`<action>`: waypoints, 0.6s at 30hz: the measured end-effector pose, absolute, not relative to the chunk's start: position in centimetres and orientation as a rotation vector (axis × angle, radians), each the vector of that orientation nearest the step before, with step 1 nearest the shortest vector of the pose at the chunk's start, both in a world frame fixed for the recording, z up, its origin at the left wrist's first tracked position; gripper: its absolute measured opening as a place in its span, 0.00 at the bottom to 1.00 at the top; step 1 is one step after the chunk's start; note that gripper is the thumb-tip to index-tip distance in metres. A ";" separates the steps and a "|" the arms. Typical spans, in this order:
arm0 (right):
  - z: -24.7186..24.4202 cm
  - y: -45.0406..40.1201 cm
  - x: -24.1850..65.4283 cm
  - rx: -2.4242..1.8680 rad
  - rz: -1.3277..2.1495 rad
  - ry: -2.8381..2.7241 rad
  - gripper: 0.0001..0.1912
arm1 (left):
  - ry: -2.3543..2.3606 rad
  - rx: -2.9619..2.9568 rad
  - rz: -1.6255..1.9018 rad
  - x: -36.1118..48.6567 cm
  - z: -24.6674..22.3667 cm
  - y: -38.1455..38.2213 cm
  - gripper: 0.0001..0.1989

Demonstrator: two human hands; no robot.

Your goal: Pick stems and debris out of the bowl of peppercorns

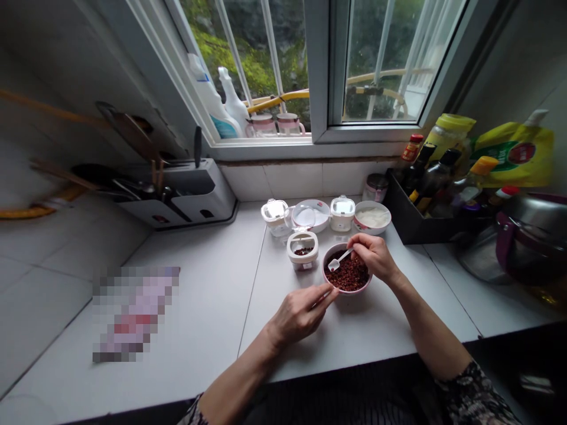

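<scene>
A pink-rimmed bowl [354,291] on the white counter holds dark red peppercorns [351,276]. My right hand [372,257] grips the handle of a small white spoon [335,264] over them; a few reddish bits show in its scoop. At the bowl's near-left rim, the fingers of my left hand [301,314] are pressed together on the edge, steadying it. Just left of the bowl stands a white seasoning jar [302,261], its lid raised at the back and some dark peppercorns inside.
Behind are two lidded jars [275,219] [342,215], a clear-sided dish [310,226] and a bowl of white grains [372,229]. A black bottle caddy [399,219] and steel pot [531,242] stand right; a utensil rack [212,189] and a blurred-out packet [140,313] lie left.
</scene>
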State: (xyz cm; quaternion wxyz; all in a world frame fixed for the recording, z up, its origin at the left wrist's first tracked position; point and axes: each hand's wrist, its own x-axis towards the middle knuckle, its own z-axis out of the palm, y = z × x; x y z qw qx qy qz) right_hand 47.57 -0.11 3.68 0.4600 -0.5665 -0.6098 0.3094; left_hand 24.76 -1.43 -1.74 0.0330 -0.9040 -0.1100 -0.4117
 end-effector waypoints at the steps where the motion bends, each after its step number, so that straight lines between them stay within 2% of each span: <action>1: 3.8 -0.1 47.6 -1.396 0.801 -1.457 0.09 | -0.338 -2.780 -1.266 24.8 -1.7 -1.4 0.17; 7: 4.5 0.2 48.0 -1.385 1.000 -1.220 0.08 | -0.343 -2.769 -1.262 24.7 -1.8 -1.4 0.19; 18: 5.4 0.5 46.6 -1.280 0.991 -1.171 0.10 | -0.355 -2.767 -1.262 24.8 -1.7 -1.5 0.19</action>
